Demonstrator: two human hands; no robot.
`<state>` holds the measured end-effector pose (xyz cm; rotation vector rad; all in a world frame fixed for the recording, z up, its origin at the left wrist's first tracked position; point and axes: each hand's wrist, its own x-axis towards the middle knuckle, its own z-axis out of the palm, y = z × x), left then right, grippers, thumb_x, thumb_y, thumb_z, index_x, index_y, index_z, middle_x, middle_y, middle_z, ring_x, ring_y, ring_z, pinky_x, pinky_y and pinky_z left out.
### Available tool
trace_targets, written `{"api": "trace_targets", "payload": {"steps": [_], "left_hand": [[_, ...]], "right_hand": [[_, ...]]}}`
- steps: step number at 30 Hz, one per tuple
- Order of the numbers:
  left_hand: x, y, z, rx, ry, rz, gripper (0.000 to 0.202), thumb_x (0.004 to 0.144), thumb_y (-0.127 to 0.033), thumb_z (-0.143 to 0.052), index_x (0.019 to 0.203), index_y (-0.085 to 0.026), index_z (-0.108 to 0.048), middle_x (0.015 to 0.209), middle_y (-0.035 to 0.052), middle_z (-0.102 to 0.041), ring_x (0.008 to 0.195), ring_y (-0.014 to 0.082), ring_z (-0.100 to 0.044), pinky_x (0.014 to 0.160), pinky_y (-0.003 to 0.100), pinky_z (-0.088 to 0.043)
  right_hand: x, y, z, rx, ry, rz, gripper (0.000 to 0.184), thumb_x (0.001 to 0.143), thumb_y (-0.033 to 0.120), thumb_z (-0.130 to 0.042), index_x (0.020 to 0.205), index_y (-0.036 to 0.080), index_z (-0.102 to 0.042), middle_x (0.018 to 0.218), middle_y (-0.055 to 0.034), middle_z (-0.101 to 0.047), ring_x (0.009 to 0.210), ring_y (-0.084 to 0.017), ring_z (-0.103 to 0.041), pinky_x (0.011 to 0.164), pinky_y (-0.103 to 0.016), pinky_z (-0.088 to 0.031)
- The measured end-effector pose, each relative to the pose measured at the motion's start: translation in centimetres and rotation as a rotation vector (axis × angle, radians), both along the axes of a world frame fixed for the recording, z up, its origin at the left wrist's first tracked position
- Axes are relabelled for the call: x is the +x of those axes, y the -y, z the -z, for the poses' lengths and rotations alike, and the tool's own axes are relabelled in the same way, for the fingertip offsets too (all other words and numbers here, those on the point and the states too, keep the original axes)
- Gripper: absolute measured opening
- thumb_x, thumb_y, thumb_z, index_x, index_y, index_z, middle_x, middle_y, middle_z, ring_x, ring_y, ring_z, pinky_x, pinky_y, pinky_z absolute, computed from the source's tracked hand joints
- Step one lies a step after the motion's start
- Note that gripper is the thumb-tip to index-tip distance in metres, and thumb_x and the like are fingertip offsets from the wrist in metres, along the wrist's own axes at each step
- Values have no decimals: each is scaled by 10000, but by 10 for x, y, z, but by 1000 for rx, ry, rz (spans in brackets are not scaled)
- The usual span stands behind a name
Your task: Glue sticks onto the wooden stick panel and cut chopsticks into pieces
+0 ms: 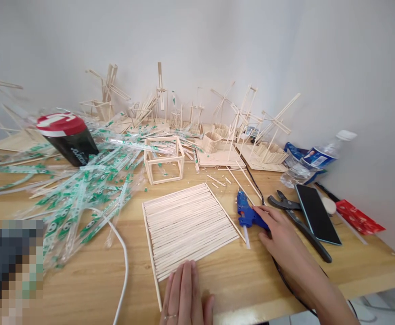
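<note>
A flat panel of thin wooden sticks, laid side by side, rests on the table with longer sticks along its left and right sides. My left hand lies with fingers stretched out, their tips touching the panel's near edge. To the right of the panel, a blue hot glue gun lies on its side with a clear glue stick poking out of its rear. My right hand is closed about the glue gun's handle, thumb on one side and fingers on the other. Behind the panel stands an open box frame of sticks.
Plastic wrappers and a dark cup with a red lid crowd the left. Stick windmill models line the wall. On the right are pliers, a phone, a water bottle and a red packet. A white cable crosses the front.
</note>
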<state>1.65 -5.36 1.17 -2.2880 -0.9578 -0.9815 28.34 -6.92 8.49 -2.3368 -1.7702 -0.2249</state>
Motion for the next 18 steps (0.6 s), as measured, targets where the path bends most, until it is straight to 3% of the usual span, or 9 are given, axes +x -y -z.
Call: {"api": "trace_targets", "payload": {"steps": [2, 5, 8, 12, 15, 18], "left_hand": [[-1, 0, 0, 11, -22, 3, 260, 815, -197, -552, 999, -49, -662, 989, 126, -711, 896, 243, -653, 793, 362, -507], [-1, 0, -2, 37, -25, -12, 276, 815, -200, -543, 1005, -43, -667, 976, 132, -714, 869, 240, -656, 1015, 424, -412], [0, 1, -6, 56, -18, -31, 305, 811, -200, -539, 1024, -21, -664, 977, 152, -712, 859, 233, -659, 1157, 483, -219], [0, 1, -7, 69, -28, -29, 307, 799, -194, -537, 1022, -31, -670, 982, 151, -713, 868, 225, -661, 1164, 477, -212], [-1, 0, -6, 57, -19, -25, 305, 787, -179, -536, 1018, -32, -672, 987, 149, -713, 869, 226, -663, 1163, 467, -221], [0, -1, -8, 73, -32, 7, 319, 780, -177, -542, 1025, -14, -667, 991, 162, -710, 866, 235, -665, 1162, 473, -219]], "right_hand": [[0, -5, -10, -38, -31, 9, 507, 723, 104, -452, 1208, 132, -597, 1177, -145, -600, 1067, -273, -603, 915, -393, -493], [-4, -7, -25, 7, -133, 61, 319, 753, 198, -487, 1020, 167, -659, 1097, -123, -613, 960, -286, -633, 799, -389, -521], [-20, 6, -36, 128, -477, 99, 238, 803, 379, -529, 893, 198, -655, 936, -75, -661, 835, -250, -639, 700, -341, -517], [-54, 35, -43, -12, -1030, 232, 352, 741, 556, -613, 750, 209, -668, 564, 17, -574, 442, -125, -469, 401, -232, -366], [-78, 48, -45, -63, -1149, 256, 319, 708, 542, -664, 693, 225, -694, 480, 40, -519, 398, -97, -397, 361, -201, -294], [-91, 47, -46, -30, -1181, 192, 258, 701, 504, -693, 653, 251, -711, 422, 49, -485, 408, -109, -410, 364, -195, -327]]}}
